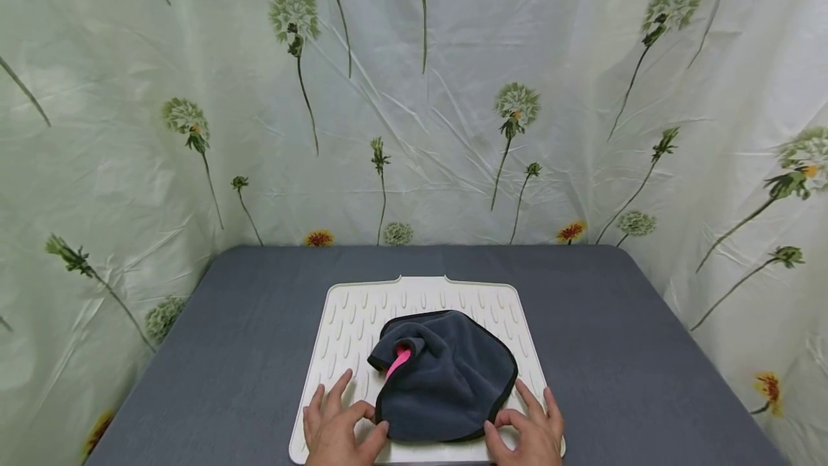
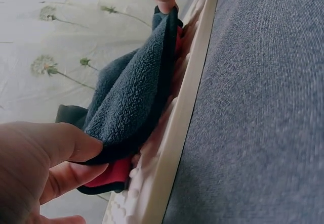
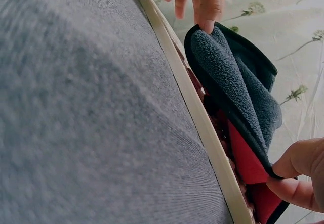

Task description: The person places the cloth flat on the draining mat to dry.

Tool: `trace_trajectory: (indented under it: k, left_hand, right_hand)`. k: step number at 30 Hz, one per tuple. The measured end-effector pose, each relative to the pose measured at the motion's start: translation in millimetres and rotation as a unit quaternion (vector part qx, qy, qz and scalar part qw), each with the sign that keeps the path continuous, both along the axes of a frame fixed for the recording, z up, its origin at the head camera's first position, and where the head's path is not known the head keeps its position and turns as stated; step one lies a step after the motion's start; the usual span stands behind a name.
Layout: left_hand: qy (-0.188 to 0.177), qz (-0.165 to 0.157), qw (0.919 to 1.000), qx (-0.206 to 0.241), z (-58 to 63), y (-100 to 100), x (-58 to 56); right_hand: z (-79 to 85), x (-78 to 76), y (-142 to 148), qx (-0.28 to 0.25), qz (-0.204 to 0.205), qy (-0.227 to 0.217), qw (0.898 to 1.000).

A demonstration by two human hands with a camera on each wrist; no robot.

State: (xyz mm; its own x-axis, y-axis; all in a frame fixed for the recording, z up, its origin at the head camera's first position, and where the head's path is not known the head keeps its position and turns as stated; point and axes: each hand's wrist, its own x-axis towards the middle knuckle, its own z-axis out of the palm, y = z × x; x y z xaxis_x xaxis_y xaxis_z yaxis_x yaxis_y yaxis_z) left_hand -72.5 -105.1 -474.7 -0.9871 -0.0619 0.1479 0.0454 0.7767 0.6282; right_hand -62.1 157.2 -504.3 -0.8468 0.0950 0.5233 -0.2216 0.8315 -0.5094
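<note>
A dark grey fleecy cloth (image 1: 446,380) with black edging lies rumpled on a white ridged mat (image 1: 336,315). Its underside is pink-red, showing at a fold on the left in the head view and below the edge in the right wrist view (image 3: 245,155). My left hand (image 1: 339,426) pinches the near left corner between thumb and forefinger. With thumb and forefinger, my right hand (image 1: 527,430) pinches the near right corner. Both wrist views show the near edge lifted a little off the mat between the hands. The other fingers are spread.
The mat lies on a grey cloth-covered table (image 1: 601,351), near its front edge. A pale curtain (image 1: 427,128) with a dandelion print hangs behind the table and along both sides.
</note>
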Motion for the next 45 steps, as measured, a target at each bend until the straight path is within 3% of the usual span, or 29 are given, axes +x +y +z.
trace_trajectory:
  k: [7, 11, 15, 21, 28, 37, 45]
  left_hand:
    - [-0.017, 0.009, 0.9998, 0.006, 4.4, -6.3, -0.9]
    - [-0.016, 0.013, 0.9998, 0.007, 4.3, -10.1, -1.0]
    - [-0.041, 0.012, 0.9991, -0.002, 3.9, -11.6, -1.1]
    - [-0.093, -0.009, 0.9944, -0.049, 0.2, -13.1, -1.0]
    - [-0.093, -0.024, 0.9938, -0.057, -3.8, -12.9, 1.2]
    - [-0.117, -0.029, 0.9908, -0.06, -4.2, -12.4, 1.3]
    - [-0.131, -0.054, 0.9884, -0.055, -4.8, -14.2, 1.9]
  right_hand:
    - [6.3, 1.5, 0.6, -0.021, -0.002, -0.039, 0.999]
    - [12.1, -2.0, 10.1, -0.003, -0.006, -0.052, 0.999]
    - [18.6, -10.5, 24.0, 0.031, -0.019, -0.071, 0.997]
    - [23.7, -33.7, 40.9, 0.069, -0.042, -0.096, 0.992]
    - [21.1, -57.9, 45.0, 0.105, -0.042, -0.145, 0.983]
    - [20.5, -68.4, 40.2, 0.101, -0.036, -0.123, 0.987]
    - [22.1, -76.8, 37.5, 0.089, -0.052, -0.169, 0.98]
